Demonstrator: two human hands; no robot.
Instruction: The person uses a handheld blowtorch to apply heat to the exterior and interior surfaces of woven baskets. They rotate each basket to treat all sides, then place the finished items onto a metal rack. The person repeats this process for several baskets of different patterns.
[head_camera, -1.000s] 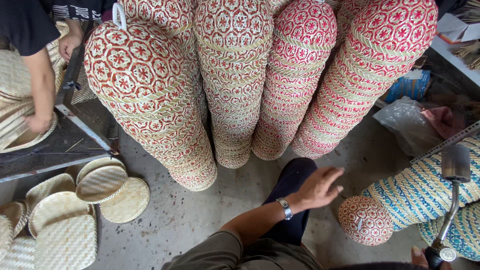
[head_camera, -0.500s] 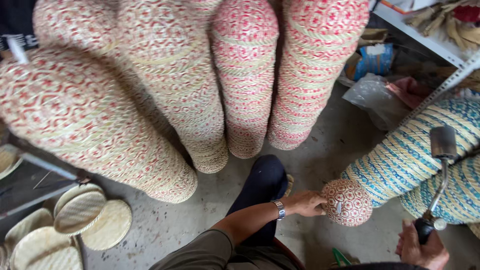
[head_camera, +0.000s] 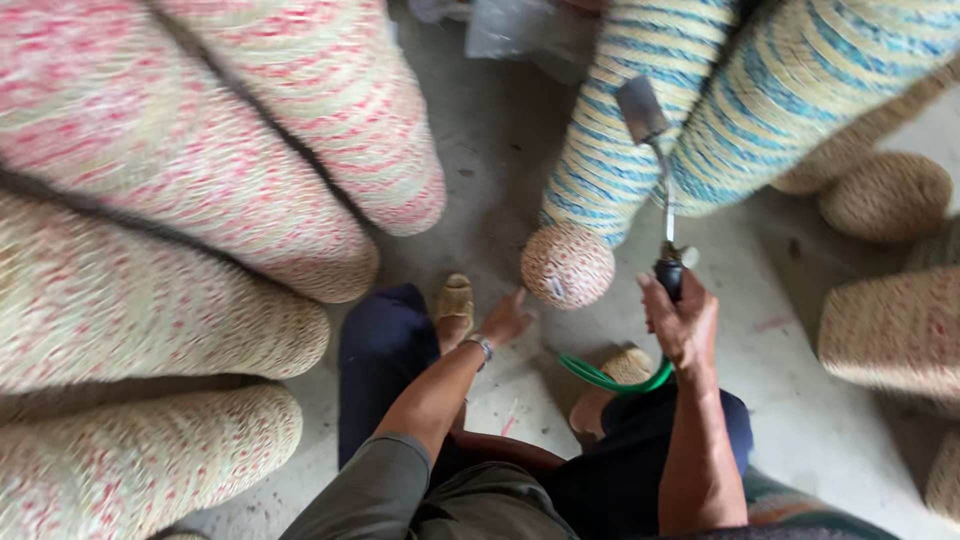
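My right hand (head_camera: 682, 318) grips the dark handle of a long metal tool (head_camera: 655, 170) with a flat square head, pointing up toward blue-striped woven basket stacks (head_camera: 690, 110). A green hose (head_camera: 612, 380) loops from the handle. My left hand (head_camera: 506, 318) is spread open near a small round red-patterned woven basket (head_camera: 567, 265), fingertips just short of it; contact is unclear. My legs in dark trousers and sandalled feet (head_camera: 456, 305) are below.
Tall leaning stacks of red-patterned woven baskets (head_camera: 200, 200) fill the left. More woven stacks (head_camera: 885, 330) lie at the right. A plastic bag (head_camera: 520, 30) sits on the concrete floor (head_camera: 800, 400) at the top.
The view has swung right and down; the red stacks slid left, the blue ones moved to centre. My left hand came off the small round basket. My right hand rose with the tool.
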